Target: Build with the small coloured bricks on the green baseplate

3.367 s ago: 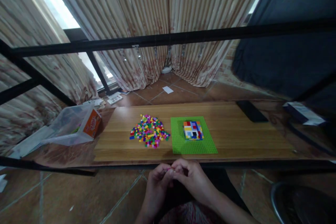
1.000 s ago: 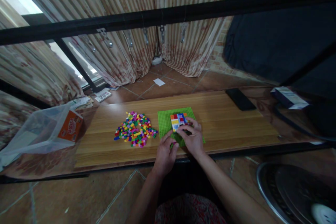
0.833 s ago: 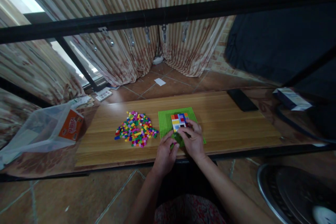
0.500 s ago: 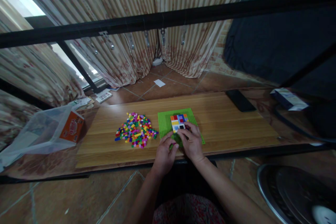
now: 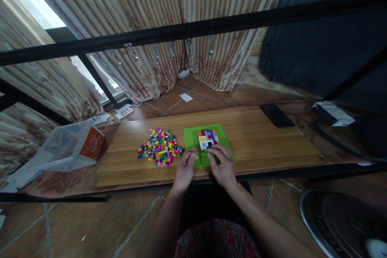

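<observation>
A block of mixed-colour building bricks (image 5: pixel 207 137) is built up on the green studded baseplate (image 5: pixel 222 131). My left hand (image 5: pixel 184 171) is at the plate's lower left edge, thumb and forefinger closed, with what looks like a small yellow brick (image 5: pixel 196 157) at the fingertips. Over the plate's lower right part, my right hand (image 5: pixel 223 167) reaches in with curved fingers. Its thumb and forefinger stand apart beside the near edge of the built block, nothing visible between them. Left of the plate lies a loose pile of small bricks (image 5: pixel 161 148).
The wooden board (image 5: pixel 127 137) carries the plate and pile. A black phone (image 5: pixel 277 115) lies at its back right, with a small box (image 5: pixel 332 113) beyond. A clear plastic bin (image 5: pixel 66 145) lies at the left. A black metal bar (image 5: pixel 163 32) crosses behind.
My hands have moved apart: the left went leftward from the plate's middle, and the right-hand fingers opened away from it. More of the built block shows. The view has shifted slightly.
</observation>
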The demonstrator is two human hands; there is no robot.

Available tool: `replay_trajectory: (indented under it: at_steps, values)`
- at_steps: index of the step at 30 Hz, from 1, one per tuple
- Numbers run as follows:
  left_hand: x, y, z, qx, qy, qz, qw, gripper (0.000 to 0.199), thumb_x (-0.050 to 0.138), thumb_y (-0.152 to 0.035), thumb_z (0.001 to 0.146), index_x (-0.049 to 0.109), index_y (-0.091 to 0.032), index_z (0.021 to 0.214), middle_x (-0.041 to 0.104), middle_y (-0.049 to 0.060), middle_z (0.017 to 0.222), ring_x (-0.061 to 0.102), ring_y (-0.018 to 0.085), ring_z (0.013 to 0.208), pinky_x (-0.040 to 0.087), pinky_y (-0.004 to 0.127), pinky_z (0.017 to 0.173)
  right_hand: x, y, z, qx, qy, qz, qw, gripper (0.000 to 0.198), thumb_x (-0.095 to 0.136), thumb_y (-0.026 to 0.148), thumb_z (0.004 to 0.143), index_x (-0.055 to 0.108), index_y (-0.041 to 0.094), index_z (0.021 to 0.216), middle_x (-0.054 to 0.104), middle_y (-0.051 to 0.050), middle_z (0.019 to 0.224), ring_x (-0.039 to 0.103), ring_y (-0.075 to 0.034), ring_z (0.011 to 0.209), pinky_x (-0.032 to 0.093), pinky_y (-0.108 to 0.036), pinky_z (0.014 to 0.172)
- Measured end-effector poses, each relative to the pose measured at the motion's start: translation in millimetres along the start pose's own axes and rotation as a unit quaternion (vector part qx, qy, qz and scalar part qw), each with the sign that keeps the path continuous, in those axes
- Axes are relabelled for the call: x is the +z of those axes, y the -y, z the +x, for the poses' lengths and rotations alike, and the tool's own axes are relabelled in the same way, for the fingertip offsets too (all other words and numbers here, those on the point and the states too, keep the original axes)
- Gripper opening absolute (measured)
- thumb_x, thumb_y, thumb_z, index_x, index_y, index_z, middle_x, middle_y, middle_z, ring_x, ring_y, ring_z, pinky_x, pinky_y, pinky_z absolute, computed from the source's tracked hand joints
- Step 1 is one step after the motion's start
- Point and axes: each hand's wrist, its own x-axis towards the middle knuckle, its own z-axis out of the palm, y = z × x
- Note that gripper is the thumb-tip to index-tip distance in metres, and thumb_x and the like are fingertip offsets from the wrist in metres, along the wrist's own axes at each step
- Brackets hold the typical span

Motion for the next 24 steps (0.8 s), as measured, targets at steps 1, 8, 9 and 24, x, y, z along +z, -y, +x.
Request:
replay_trajectory:
  at_steps: [1, 8, 9, 24]
  values:
    - [0, 0, 0, -0.003, -0.004, -0.002, 1.0, 0.031, 0.052, -0.043, 0.087, 0.066, -0.016, 0.088, 0.065, 0.008, 0.115, 0.058, 0.018, 0.105, 0.043, 0.033, 0.096, 0, 4, -2, -0.008, 0.02, 0.008, 1.0, 0.017, 0.057, 0.027, 0.088, 0.069, 0.026, 0.1, 0.066, -0.006, 0.104, 0.06, -0.023, 0.1, 0.046, -0.042, 0.088]
    - [1, 0, 0, 0.008, -0.006, 0.002, 1.0, 0.034, 0.05, -0.045, 0.087, 0.068, -0.016, 0.095, 0.065, 0.008, 0.113, 0.058, 0.019, 0.105, 0.043, 0.033, 0.097, 12, 22, -7, -0.007, 0.082, 0.047, 0.995, 0.014, 0.063, 0.031, 0.085, 0.068, 0.027, 0.097, 0.069, -0.005, 0.098, 0.062, -0.023, 0.093, 0.048, -0.04, 0.084]
    - [1, 1, 0, 0.016, -0.009, 0.006, 1.0, 0.034, 0.05, -0.045, 0.088, 0.068, -0.016, 0.093, 0.065, 0.008, 0.114, 0.058, 0.019, 0.107, 0.042, 0.033, 0.099, 14, 23, -6, -0.004, 0.081, 0.048, 0.996, 0.012, 0.062, 0.031, 0.085, 0.068, 0.027, 0.095, 0.069, -0.005, 0.096, 0.062, -0.023, 0.092, 0.048, -0.04, 0.084]
    - [-1, 5, 1, 0.072, 0.033, 0.069, 0.994, 0.037, 0.046, -0.045, 0.09, 0.068, -0.016, 0.083, 0.062, 0.01, 0.11, 0.056, 0.019, 0.107, 0.042, 0.037, 0.101, 6, 29, -8, 0.057, 0.104, 0.146, 0.982, 0.014, 0.057, 0.032, 0.089, 0.068, 0.024, 0.084, 0.068, -0.004, 0.086, 0.062, -0.02, 0.084, 0.049, -0.033, 0.078]
